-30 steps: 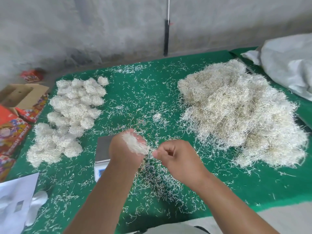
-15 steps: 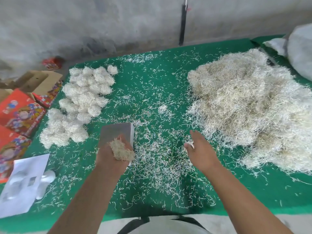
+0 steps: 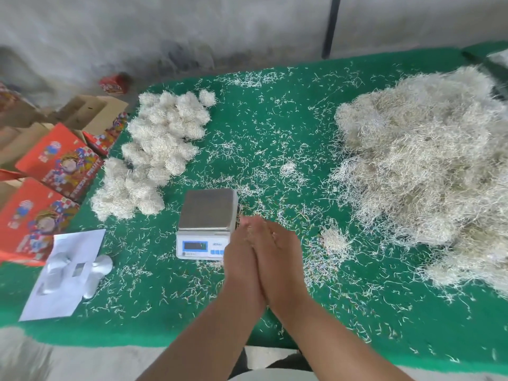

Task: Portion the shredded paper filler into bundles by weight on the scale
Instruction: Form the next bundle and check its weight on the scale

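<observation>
- Pressing palm to palm just right of the digital scale, the left hand and right hand hold straight fingers, likely compacting a paper-shred portion barely visible between them.
- Finished bundles sit left and the loose shredded-paper heap right, probably keeping weighed from unweighed on the green surface.

Scale readout blurred; loose pile cut off right

Both forearms are bare from the near edge up to the wrists, with no sleeves, watch or rings. The left hand and right hand wear no gloves. A pale garment shows at the near edge.
</observation>
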Demonstrator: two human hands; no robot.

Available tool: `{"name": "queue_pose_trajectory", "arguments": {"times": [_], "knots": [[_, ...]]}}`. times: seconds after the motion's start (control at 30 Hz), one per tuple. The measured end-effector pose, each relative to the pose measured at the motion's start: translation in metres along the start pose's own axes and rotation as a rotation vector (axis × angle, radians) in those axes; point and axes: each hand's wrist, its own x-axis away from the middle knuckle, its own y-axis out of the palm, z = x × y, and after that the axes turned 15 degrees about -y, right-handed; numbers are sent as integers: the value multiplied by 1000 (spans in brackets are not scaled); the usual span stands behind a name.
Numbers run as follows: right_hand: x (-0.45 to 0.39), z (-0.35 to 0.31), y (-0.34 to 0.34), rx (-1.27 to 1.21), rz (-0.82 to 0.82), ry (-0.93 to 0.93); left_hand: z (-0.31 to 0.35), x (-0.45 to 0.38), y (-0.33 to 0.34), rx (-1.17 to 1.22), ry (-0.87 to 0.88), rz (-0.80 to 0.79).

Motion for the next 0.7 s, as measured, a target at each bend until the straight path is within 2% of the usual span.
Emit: {"name": "queue_pose_trajectory", "arguments": {"times": [0.07, 0.13, 0.2, 0.27, 0.37, 0.43, 0.53, 0.63, 0.7], "knots": [[-12, 4, 4, -12, 74, 29, 0, -3, -1, -141, 118, 44], [-22, 12, 7, 27, 96, 123, 1, -14, -10, -482, 393, 55], [-23, 21, 16, 24, 38, 219, 3, -26, -18, -793, 645, 64], [-19, 30, 29, -213, 34, 364, 3, -36, -30, -985, 763, 90], [-20, 43, 41, -753, 193, 654, 7, -50, -52, -1241, 867, 110], [-25, 44, 45, -835, 252, 783, 11, -61, -70, -1383, 918, 96], [-29, 45, 58, -779, 135, 914, 18, -84, -101, -1325, 984, 63], [-35, 38, 87, -746, 128, 896, 37, -106, -120, -1077, 1084, 142], [-40, 35, 106, -716, 151, 857, 54, -118, -126, -966, 1060, 167]]}}
